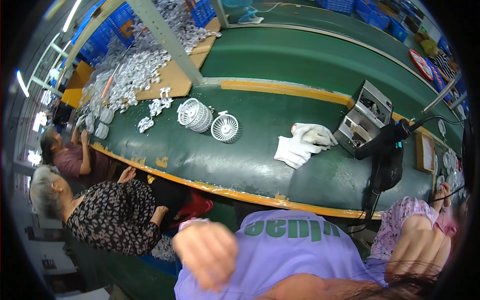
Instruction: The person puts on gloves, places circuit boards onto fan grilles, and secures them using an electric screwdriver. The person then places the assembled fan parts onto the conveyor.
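The green desk, edged in worn yellow, runs across the middle of the view. Below it spreads the wearer's purple shirt, with green print across the chest. On the left sits a co-worker in a dark patterned top, with another in maroon farther along; at the far right is a person in pink floral clothing. A heap of white and clear plastic parts covers the far left of the desk, some of it on cardboard.

Toward the right stands an open metal box with small bits inside, and a black bag lies just beside it. The left hand is bent in front of the shirt, off the desk (blurred, so I cannot tell whether its grip is open or closed); the right hand cannot be made out. White gloves lie overlapping on the desk, near the box, their cuffs toward the lower left. Farther left, two white ribbed drums stand just beside each other, the left one taller. Smallest is an orange-handled tool on the heap.
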`<act>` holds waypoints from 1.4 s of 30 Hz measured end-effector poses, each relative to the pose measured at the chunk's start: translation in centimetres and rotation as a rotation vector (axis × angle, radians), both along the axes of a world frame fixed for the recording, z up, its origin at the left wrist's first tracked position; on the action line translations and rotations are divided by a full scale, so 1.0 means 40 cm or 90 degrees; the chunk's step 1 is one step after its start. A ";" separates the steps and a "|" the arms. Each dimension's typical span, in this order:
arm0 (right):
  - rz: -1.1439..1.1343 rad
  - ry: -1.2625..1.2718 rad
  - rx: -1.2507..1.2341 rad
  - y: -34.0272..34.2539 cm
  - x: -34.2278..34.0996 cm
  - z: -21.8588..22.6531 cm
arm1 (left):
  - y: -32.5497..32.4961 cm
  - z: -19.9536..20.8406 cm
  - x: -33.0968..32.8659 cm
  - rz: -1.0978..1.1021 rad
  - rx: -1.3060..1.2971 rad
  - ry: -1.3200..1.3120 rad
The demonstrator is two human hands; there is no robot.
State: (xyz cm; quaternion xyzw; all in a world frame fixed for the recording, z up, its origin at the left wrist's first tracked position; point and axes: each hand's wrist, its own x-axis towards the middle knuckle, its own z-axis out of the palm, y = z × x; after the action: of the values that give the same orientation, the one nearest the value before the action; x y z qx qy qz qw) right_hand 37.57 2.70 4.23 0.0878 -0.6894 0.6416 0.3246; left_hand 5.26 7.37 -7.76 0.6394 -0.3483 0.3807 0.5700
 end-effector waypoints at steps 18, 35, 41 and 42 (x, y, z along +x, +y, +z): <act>-0.038 0.165 -0.015 -0.053 -0.001 -0.089 | 0.141 -0.417 0.185 0.380 -0.745 0.757; -0.920 -0.466 -0.093 0.017 -0.124 -0.593 | 0.008 -0.390 0.255 0.749 0.067 0.470; -0.945 -0.388 -0.130 -0.034 -0.140 -0.618 | 0.009 -0.372 0.272 0.778 -0.018 0.590; -0.974 -0.362 -0.142 -0.043 -0.141 -0.615 | 0.011 -0.381 0.279 0.768 -0.017 0.590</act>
State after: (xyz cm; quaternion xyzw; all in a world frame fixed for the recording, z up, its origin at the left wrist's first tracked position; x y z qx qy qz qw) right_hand 31.91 0.99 -20.37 -0.6048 -0.5468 0.3057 0.4917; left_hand 16.41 7.81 -22.99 0.8064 0.3415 0.3231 0.3587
